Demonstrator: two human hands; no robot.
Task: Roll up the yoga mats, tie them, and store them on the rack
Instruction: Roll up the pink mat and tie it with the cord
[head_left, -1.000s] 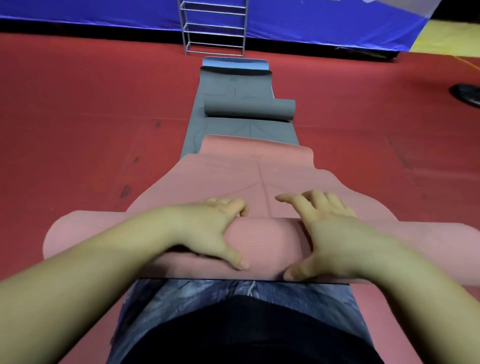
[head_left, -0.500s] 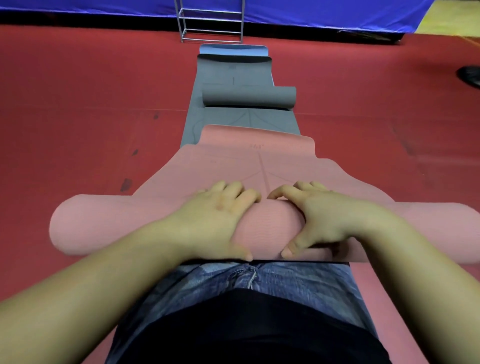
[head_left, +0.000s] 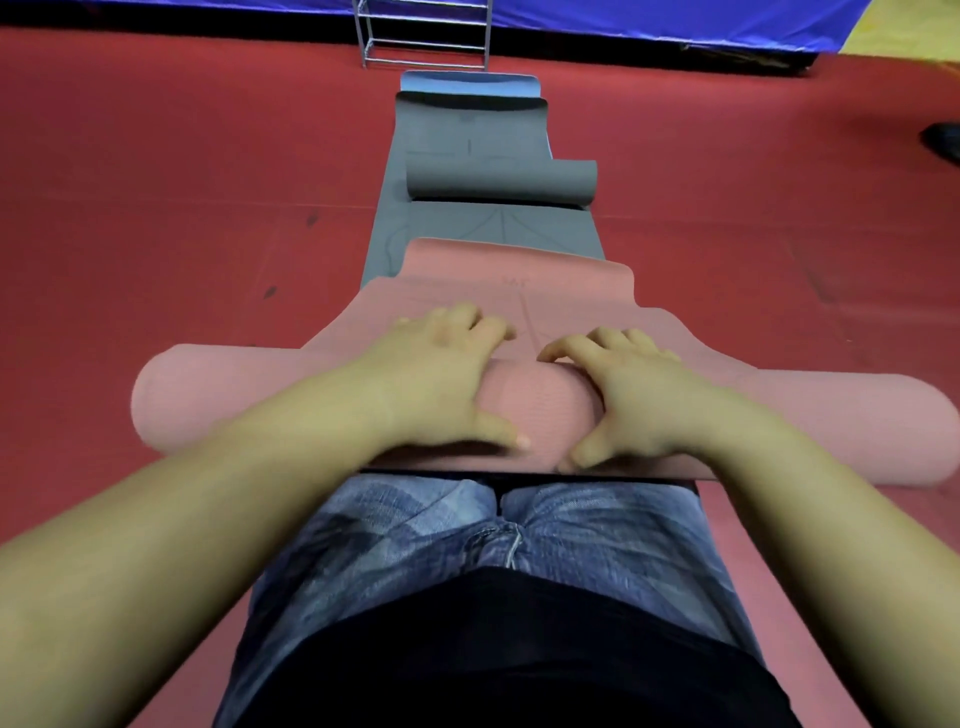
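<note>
Rolling the pink mat (head_left: 519, 410) worked best tight and straight: left hand (head_left: 441, 374) and right hand (head_left: 628, 400) pressed flat, fingers spread wide.

Pink mat (head_left: 519, 291), grey mats (head_left: 467, 135) lie on red floor (head_left: 182, 182).
</note>
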